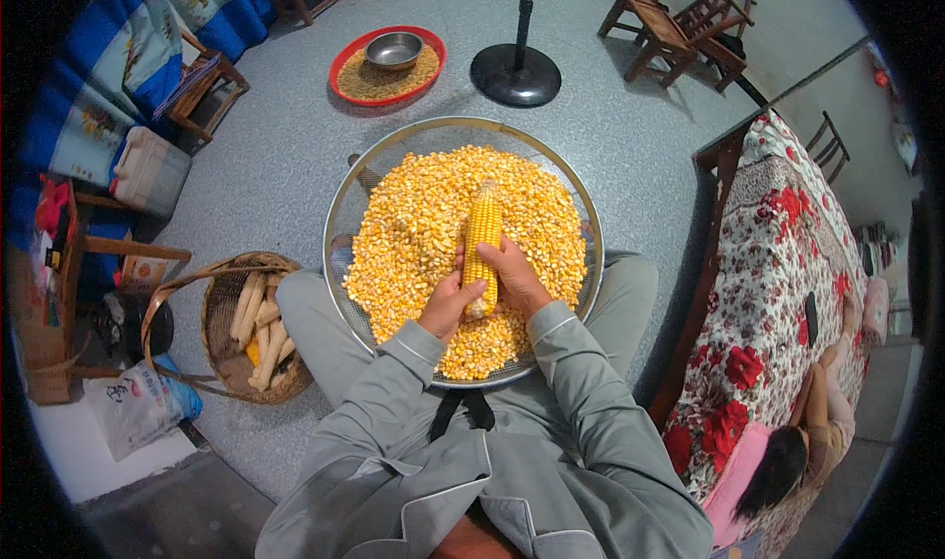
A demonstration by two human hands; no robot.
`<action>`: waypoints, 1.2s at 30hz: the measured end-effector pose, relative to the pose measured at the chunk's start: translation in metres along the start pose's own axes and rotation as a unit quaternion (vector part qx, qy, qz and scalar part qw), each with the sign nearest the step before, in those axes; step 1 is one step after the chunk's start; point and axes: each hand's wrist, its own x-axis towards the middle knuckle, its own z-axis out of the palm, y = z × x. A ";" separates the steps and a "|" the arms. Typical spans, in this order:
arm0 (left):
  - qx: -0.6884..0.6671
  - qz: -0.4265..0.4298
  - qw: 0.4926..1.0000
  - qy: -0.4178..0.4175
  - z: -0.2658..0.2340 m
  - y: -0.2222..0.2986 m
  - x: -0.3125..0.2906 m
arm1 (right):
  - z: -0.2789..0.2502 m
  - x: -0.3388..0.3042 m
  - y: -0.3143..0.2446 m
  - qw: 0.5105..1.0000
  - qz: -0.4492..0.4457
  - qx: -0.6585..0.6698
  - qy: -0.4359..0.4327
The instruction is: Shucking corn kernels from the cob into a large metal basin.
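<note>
Between my two hands is an ear of corn (483, 229), its yellow kernels still in rows and its tip pointing away from me. My left hand (448, 303) is closed round the lower left side of the ear. Higher up on the right side, my right hand (516, 276) grips it with the thumb laid across the kernels. Under both hands a wide, round mesh sieve (340, 195) with a metal rim rests on my lap. Loose corn kernels (413, 224) are heaped in it.
On my left stands a wicker basket (217, 308) with several bare cobs (264, 338). Farther off are a red tray (340, 79) of grain holding a metal bowl (394, 50), a black stand base (516, 75) and wooden chairs (669, 32). A person lies on the flowered bed (758, 313) at right.
</note>
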 end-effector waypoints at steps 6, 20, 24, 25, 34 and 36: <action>-0.023 -0.031 0.999 -0.030 0.001 0.006 -0.004 | 0.004 -0.002 -0.004 0.999 -0.009 -0.030 -0.014; -0.063 -0.028 0.998 -0.003 0.001 0.001 -0.002 | 0.000 0.000 -0.001 1.000 -0.007 0.005 -0.011; -0.055 -0.027 0.998 0.008 -0.002 0.002 -0.003 | 0.000 0.001 0.000 1.000 -0.005 0.004 -0.010; -0.059 -0.034 0.998 0.012 -0.002 0.003 -0.003 | -0.002 0.001 0.001 1.000 -0.005 0.004 -0.016; -0.012 0.022 1.000 0.002 0.004 0.003 -0.004 | 0.002 0.000 -0.002 0.999 0.000 0.002 -0.034; 0.017 0.014 1.000 -0.007 0.006 0.006 -0.006 | 0.000 0.000 -0.002 1.000 0.005 0.002 -0.030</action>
